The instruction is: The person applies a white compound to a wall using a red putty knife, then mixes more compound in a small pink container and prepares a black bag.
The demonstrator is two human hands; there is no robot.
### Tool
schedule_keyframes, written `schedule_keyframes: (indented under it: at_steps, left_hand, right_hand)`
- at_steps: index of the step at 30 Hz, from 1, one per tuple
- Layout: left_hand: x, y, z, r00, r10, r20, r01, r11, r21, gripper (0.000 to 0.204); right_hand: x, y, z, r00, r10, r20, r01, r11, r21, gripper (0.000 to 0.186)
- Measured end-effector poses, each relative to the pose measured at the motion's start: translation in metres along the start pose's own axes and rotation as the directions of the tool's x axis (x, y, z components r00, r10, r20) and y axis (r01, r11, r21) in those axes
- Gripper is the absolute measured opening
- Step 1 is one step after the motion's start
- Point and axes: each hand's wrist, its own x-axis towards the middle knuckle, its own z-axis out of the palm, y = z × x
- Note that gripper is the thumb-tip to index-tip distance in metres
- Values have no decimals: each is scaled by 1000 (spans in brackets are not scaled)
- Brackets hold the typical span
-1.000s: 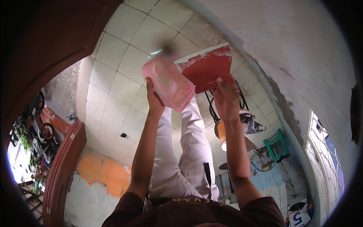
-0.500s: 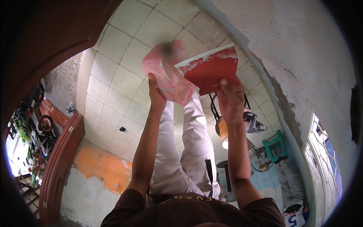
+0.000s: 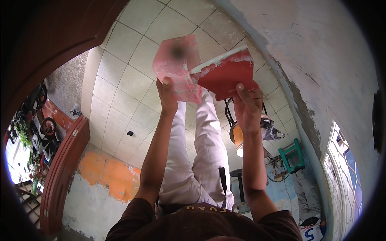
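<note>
My left hand (image 3: 168,94) grips a pink translucent plastic container (image 3: 189,90) smeared with whitish residue; a blurred dark patch hides part of its top. My right hand (image 3: 247,108) grips a flat red spreader (image 3: 225,76) by its near edge, thumb on top, with white paste along the far edge. The spreader's left corner overlaps the container's right side; whether they touch I cannot tell. Both are held over my legs and the tiled floor.
A plastered wall (image 3: 305,52) with a grilled window (image 3: 337,172) runs along the right. An orange cylinder (image 3: 238,142), a black bag (image 3: 270,130) and a green stool (image 3: 293,158) stand near it. Brown doors (image 3: 64,168) flank a motorbike (image 3: 47,140). A dark object (image 3: 130,133) lies on the floor.
The pink container has risen in the picture and tilted, with my left hand moving up a little. My right hand and the red spreader have shifted slightly right.
</note>
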Motion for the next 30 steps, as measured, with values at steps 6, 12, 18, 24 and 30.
schedule_keyframes:
  at_steps: [6, 12, 18, 24, 30]
  left_hand:
    - [-7, 7, -1, 997, 13, 76, -9, 999, -53, 89]
    - [-7, -10, -28, 983, -49, 179, 40, 998, 50, 92]
    - [-3, 4, -15, 969, -22, 248, 6, 998, 66, 94]
    - [1, 8, -13, 974, -22, 226, -2, 994, 107, 95]
    - [3, 6, -5, 990, 0, 139, -12, 996, 84, 96]
  right_hand:
    - [10, 4, -11, 998, 4, 67, -7, 999, 40, 27]
    - [20, -12, -15, 995, 99, 19, -99, 995, -20, 29]
    - [28, -14, -10, 998, 39, -46, -45, 991, -128, 29]
    - [30, -22, -2, 996, 57, -68, -65, 990, -123, 22]
    - [33, -25, -6, 998, 70, -2, -70, 982, -173, 19]
